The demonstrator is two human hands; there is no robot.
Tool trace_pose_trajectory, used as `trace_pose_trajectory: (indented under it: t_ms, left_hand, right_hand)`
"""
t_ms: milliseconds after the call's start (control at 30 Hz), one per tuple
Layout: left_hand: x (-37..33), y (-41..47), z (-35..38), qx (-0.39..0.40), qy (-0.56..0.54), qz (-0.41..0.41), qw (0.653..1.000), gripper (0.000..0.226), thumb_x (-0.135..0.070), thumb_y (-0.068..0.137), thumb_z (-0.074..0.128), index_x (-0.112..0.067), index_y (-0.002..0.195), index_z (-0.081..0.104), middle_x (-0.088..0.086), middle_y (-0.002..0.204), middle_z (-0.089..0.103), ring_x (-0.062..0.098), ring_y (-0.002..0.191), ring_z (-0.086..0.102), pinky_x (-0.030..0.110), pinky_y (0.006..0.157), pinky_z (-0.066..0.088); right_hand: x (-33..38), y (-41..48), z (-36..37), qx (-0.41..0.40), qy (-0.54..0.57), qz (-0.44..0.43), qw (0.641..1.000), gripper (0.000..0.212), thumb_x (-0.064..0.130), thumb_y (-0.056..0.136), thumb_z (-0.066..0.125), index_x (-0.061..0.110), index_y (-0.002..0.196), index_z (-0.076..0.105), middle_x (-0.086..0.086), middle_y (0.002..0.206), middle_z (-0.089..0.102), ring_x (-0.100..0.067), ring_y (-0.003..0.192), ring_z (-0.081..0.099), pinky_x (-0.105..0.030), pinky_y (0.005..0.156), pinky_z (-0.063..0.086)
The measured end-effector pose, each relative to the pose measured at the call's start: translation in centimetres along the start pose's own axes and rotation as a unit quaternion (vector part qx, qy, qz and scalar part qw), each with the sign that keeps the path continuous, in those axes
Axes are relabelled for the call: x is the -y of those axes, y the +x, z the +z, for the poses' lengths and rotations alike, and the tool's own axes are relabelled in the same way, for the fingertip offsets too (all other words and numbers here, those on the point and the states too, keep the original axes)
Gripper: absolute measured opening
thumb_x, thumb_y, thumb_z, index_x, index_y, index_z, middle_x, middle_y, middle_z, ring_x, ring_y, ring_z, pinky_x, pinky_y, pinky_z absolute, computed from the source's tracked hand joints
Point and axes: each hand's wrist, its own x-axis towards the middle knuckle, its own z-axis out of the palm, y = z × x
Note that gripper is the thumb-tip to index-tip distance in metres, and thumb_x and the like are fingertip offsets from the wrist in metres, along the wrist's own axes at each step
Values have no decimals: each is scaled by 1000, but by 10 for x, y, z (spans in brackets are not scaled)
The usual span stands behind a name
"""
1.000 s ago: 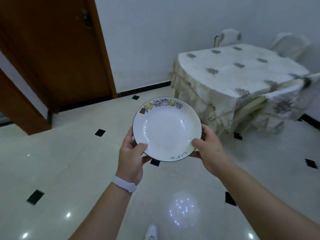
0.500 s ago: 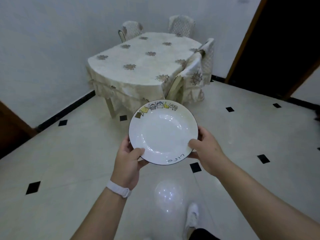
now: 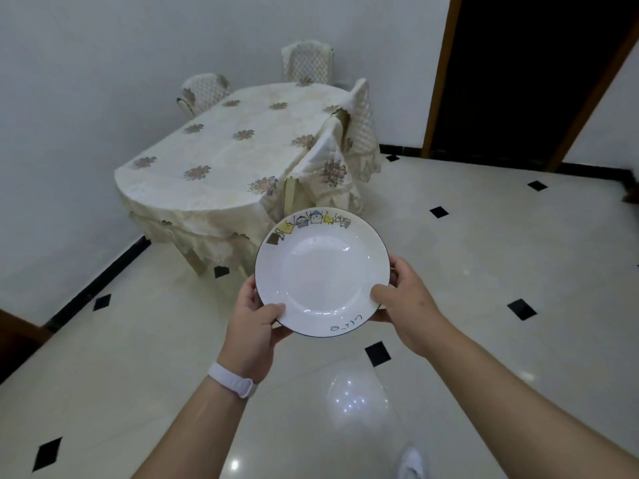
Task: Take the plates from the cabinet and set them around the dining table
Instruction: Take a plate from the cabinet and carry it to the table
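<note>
White round ceramic plate point(image 3: 321, 274), dark-edged, cartoon figures on far rim: held over glossy cream tiled floor point(image 3: 484, 236), left grip point(image 3: 254, 326) and right grip point(image 3: 408, 305) pinching opposite edges, thumbs on top. Oval tabletop point(image 3: 224, 157), cream floral-clothed, beyond and apart.

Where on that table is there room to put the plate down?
The cloth-covered top of the dining table shows no dishes. Easiest patch: the near rounded end, bordered by open floor. The right edge is crowded by the near draped chair and far draped chair; the left edge runs near the wall; a far-end chair closes the far end.
</note>
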Motion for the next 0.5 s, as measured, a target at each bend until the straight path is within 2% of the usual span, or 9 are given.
trace_pose_trajectory:
  t_ms: [133,300,433,500]
  left_hand:
    - [9,17,74,20,-2,7,1000,57,16,85,42,-25,123,54,-7,111,67,20,93,65,39,64,57]
    - [17,39,144,45,-2,-2,999,60,16,85,42,-23,130,50,0,122,63,25,98,64,38,62,56]
    - [21,56,193,83,2,-12,996,59,16,85,42,-23,128,52,-2,116,66,24,95,65,37,59,56]
    - [23,66,216,101,11,-21,995,59,16,85,43,-20,131,50,-1,118,66,24,94,66,40,63,58]
  right_hand:
    - [24,22,-67,-7,6,-1,1000,55,-2,74,50,25,122,55,-4,121,65,-28,107,64,-37,65,59]
    - [50,37,-131,-19,11,-21,1000,53,-8,84,46,27,122,59,-1,118,66,-25,105,66,-35,66,59]
    - [63,44,-173,-53,27,-28,998,52,-8,85,46,27,120,61,-2,117,67,-24,102,67,-36,68,59]
    - [68,48,-190,-68,30,-30,997,51,-8,84,45,28,116,63,-2,115,68,-21,97,69,-37,68,59]
